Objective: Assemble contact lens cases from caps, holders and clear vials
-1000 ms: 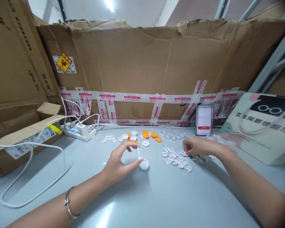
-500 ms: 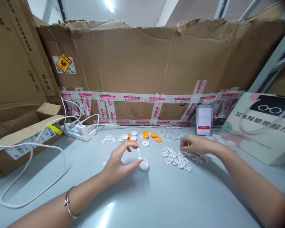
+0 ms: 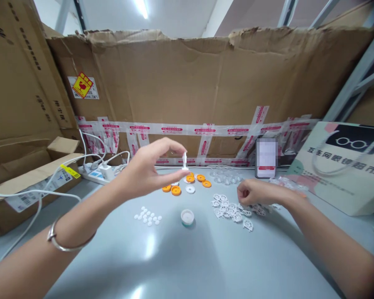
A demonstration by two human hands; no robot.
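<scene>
Between its thumb and index finger, my left hand [image 3: 145, 168] holds a small white plastic part [image 3: 185, 161] upright, raised above the table. Below it a small round tub [image 3: 187, 217] stands on the grey-blue table [image 3: 187, 265]. My right hand [image 3: 252, 192] is closed at the back edge of a pile of white spoked parts [image 3: 229, 209]; whatever its fingertips hold is hidden. Small white discs [image 3: 148, 216] lie left of the tub. Orange rings [image 3: 175, 190] and a white ring [image 3: 190, 189] lie behind it.
Clear plastic pieces [image 3: 226, 177] and an upright phone [image 3: 266, 158] are at the back. A paper bag [image 3: 339, 166] stands right. A power strip [image 3: 95, 174], white cables and an open cardboard box [image 3: 34, 182] are left. A large carton [image 3: 187, 83] walls the back.
My left hand has risen away from the tub with the white part, uncovering the small discs. My right hand has stayed by the pile, its fingers more curled; one spoked part lies farther forward.
</scene>
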